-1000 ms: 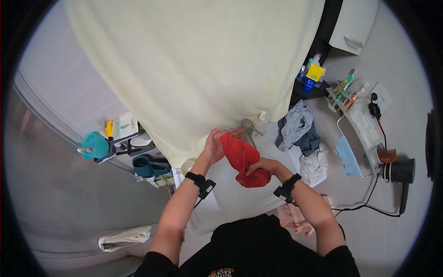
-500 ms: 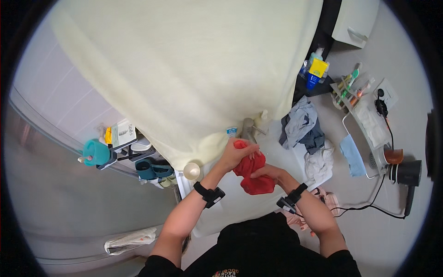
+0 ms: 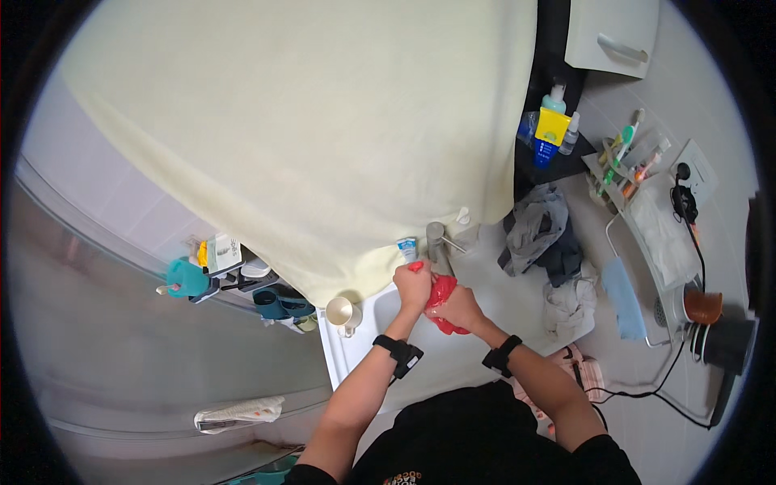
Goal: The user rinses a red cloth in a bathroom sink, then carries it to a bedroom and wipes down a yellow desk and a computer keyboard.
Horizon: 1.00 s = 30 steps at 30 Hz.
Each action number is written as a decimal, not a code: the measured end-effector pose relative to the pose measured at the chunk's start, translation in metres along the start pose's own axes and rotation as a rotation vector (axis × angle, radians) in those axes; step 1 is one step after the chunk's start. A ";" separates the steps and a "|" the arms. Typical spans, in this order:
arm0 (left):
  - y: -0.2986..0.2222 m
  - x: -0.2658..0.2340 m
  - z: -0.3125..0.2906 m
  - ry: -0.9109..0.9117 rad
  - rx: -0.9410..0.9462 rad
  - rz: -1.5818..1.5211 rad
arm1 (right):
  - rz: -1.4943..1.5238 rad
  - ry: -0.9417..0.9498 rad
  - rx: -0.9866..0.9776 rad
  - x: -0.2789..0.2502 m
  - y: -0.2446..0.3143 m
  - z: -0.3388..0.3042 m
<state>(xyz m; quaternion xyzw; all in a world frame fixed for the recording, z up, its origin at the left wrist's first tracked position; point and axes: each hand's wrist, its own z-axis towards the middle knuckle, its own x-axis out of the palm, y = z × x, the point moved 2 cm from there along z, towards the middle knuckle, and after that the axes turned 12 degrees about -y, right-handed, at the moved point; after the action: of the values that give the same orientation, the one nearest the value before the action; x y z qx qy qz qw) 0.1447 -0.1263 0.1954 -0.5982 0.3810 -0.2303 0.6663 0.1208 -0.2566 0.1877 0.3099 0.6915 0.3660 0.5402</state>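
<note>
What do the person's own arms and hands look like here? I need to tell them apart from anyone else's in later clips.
Both forearms are bare, with no sleeves reaching the wrists and no gloves on the hands. The left hand has a black strap with a small boxy unit around its wrist; the right hand has a matching black wristband. The top is black and short-sleeved.

We see the sink (image 3: 356, 343) in the middle, with the tap (image 3: 437, 242) behind it. A cup (image 3: 343, 311) sits on its left edge. A pile of clothes (image 3: 543, 234) lies to the right. Bottles (image 3: 553, 125) stand on a shelf behind the pile.
</note>
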 end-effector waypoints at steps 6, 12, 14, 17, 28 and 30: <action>0.004 -0.003 -0.007 0.163 -0.263 -0.389 | 0.098 0.116 -0.053 -0.013 -0.024 0.009; -0.039 -0.009 -0.014 0.096 -0.144 -0.279 | 0.367 0.199 -0.142 -0.034 -0.035 0.018; -0.057 -0.016 -0.015 0.221 -0.031 -0.267 | 0.433 0.375 -0.266 -0.055 -0.020 0.025; -0.086 -0.019 -0.014 0.340 -0.026 -0.296 | 0.523 0.571 -0.311 -0.072 -0.010 0.043; -0.139 -0.011 -0.025 0.795 0.053 -0.458 | 0.897 1.096 0.187 -0.019 -0.024 0.046; -0.137 -0.016 -0.026 0.879 0.021 -0.487 | 1.023 1.199 0.317 -0.029 -0.005 0.020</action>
<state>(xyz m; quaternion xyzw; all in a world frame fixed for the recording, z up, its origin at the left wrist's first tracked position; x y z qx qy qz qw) 0.1350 -0.1549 0.3326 -0.5093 0.4725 -0.6134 0.3757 0.1472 -0.2798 0.1959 0.4123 0.6800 0.5696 -0.2080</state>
